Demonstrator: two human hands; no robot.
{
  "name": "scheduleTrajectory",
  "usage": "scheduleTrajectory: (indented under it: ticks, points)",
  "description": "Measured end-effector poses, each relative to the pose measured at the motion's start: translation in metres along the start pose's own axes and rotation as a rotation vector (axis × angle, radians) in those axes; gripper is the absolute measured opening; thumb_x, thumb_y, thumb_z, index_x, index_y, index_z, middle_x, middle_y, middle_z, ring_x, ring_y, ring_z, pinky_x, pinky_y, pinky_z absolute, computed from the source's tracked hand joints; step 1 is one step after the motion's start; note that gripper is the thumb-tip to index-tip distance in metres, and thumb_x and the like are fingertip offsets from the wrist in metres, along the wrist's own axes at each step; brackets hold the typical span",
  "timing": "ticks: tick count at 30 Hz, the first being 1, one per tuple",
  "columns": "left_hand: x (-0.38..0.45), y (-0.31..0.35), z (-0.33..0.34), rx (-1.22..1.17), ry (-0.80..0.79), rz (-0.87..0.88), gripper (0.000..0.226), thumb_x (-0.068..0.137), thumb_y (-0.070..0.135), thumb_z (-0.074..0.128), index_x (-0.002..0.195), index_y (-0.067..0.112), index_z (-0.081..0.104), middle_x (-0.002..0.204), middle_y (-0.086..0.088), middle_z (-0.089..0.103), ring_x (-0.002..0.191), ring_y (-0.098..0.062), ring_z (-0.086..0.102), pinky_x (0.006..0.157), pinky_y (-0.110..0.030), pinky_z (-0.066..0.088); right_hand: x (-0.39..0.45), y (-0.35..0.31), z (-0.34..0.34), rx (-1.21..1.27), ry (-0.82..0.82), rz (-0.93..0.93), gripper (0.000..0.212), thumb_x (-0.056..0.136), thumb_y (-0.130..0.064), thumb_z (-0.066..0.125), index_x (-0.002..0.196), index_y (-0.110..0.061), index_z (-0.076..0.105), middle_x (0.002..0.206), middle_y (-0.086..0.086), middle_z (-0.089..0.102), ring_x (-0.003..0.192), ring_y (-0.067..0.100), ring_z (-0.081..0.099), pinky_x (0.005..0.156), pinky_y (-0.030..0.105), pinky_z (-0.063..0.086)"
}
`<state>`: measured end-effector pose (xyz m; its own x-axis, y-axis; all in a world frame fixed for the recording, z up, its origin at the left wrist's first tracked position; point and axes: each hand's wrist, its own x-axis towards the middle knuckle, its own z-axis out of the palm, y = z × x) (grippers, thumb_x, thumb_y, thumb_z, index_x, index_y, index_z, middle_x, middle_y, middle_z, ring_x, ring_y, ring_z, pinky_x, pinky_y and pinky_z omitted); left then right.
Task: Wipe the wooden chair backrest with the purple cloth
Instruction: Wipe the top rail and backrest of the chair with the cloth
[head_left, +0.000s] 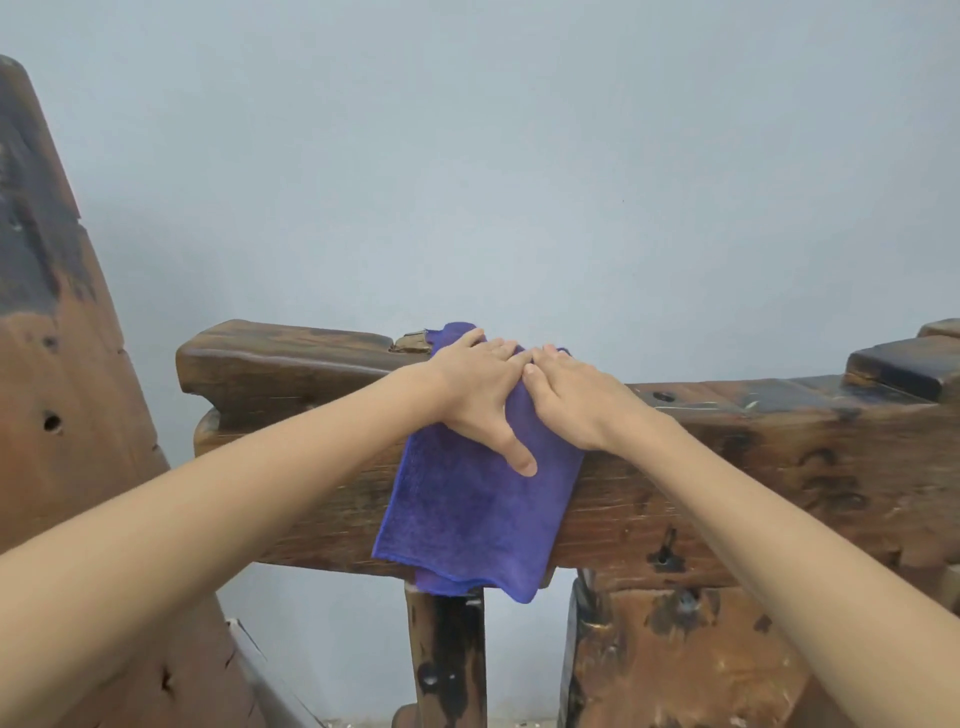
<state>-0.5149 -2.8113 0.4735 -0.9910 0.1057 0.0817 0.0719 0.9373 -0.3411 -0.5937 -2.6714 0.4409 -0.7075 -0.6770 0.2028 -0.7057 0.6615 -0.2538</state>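
A purple cloth (467, 514) is draped over the top rail of the dark, worn wooden chair backrest (727, 467) and hangs down its near face. My left hand (483, 395) lies on the cloth at the rail's top, fingers over the far edge and thumb pointing down the front. My right hand (571, 400) presses flat on the cloth just beside it, fingertips touching the left hand's. Both hands hold the cloth against the wood.
A tall, tapered wooden piece (67, 415) stands at the left. A narrow post (447, 660) and a wide plank (675, 660) run down from the rail. A raised dark block (898, 364) sits on the rail's right end. A plain grey wall (519, 156) is behind.
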Motion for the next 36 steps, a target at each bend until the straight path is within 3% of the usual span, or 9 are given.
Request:
scheduleTrajectory:
  ticks: [3,5,10,15,20,23,26,30,36]
  points:
    - [-0.003,0.005,0.004,0.003,-0.030,0.025,0.143,0.059,0.083,0.071,0.161,0.005,0.006,0.170,-0.014,0.010,0.157,-0.024,0.009,0.126,-0.044,0.014,-0.014,0.009,0.005,-0.025,0.045,-0.007,0.063,0.109,-0.042,0.019,0.163,-0.009,0.020,0.171,0.011,0.017,0.159,0.018,0.012,0.127,0.039,0.014]
    - [-0.002,0.005,0.005,-0.015,-0.038,0.017,0.142,0.061,0.079,0.073,0.161,0.005,0.004,0.171,-0.010,0.007,0.157,-0.022,0.007,0.125,-0.045,0.020,-0.015,0.007,0.004,-0.025,0.041,0.016,0.062,0.109,-0.041,0.019,0.161,-0.007,0.023,0.170,0.015,0.019,0.158,0.023,0.015,0.123,0.039,0.017]
    - [0.025,0.008,-0.002,-0.116,-0.057,-0.059,0.129,0.059,0.073,0.081,0.155,0.005,0.027,0.159,-0.009,0.036,0.148,-0.024,0.032,0.120,-0.041,0.031,0.019,0.008,-0.008,0.064,-0.063,0.106,0.052,0.109,-0.023,0.016,0.150,0.000,0.038,0.158,0.022,0.037,0.148,0.034,0.031,0.118,0.047,0.029]
    - [0.055,0.021,-0.010,-0.158,-0.168,-0.180,0.121,0.047,0.082,0.080,0.139,0.010,0.047,0.135,-0.003,0.054,0.129,-0.024,0.051,0.108,-0.040,0.044,0.039,0.028,-0.016,0.100,-0.146,0.070,0.053,0.110,-0.026,0.014,0.149,-0.003,0.042,0.157,0.017,0.043,0.143,0.030,0.040,0.116,0.038,0.030]
    - [0.046,0.032,-0.015,-0.173,-0.104,-0.196,0.114,0.050,0.081,0.079,0.134,0.010,0.049,0.132,-0.003,0.056,0.126,-0.023,0.051,0.106,-0.038,0.043,0.025,0.029,-0.017,0.100,-0.108,0.044,0.052,0.110,-0.024,0.014,0.141,-0.002,0.049,0.150,0.017,0.049,0.138,0.030,0.044,0.120,0.047,0.024]
    - [0.040,0.039,-0.014,-0.142,-0.071,-0.179,0.110,0.052,0.080,0.079,0.133,0.012,0.047,0.132,0.000,0.053,0.127,-0.022,0.049,0.091,-0.035,0.041,0.010,0.034,-0.014,0.127,-0.072,0.038,0.050,0.110,-0.023,0.014,0.142,-0.003,0.046,0.149,0.015,0.050,0.139,0.029,0.043,0.121,0.050,0.020]
    - [0.032,0.049,-0.009,-0.077,-0.051,-0.130,0.130,0.052,0.082,0.075,0.151,0.010,0.031,0.154,0.000,0.039,0.144,-0.021,0.036,0.106,-0.042,0.042,-0.015,0.039,-0.008,0.099,-0.028,0.026,0.052,0.111,-0.028,0.015,0.154,-0.004,0.033,0.159,0.012,0.041,0.145,0.027,0.039,0.123,0.047,0.019]
    - [0.021,0.057,-0.004,-0.042,-0.029,-0.030,0.141,0.060,0.081,0.071,0.161,0.009,0.005,0.171,-0.003,0.009,0.157,-0.020,0.008,0.123,-0.046,0.024,-0.048,0.043,0.004,-0.152,0.032,0.062,0.060,0.110,-0.039,0.018,0.157,-0.003,0.025,0.164,0.014,0.035,0.149,0.026,0.035,0.124,0.044,0.015]
    - [0.010,0.045,0.003,0.002,0.133,0.059,0.111,0.078,0.064,0.067,0.160,0.007,0.017,0.168,-0.006,0.020,0.153,-0.020,0.023,0.119,-0.039,0.032,-0.047,0.036,0.000,-0.255,0.027,0.162,0.075,0.104,-0.052,0.006,0.157,-0.006,0.033,0.163,0.011,0.039,0.152,0.021,0.031,0.126,0.051,0.000]
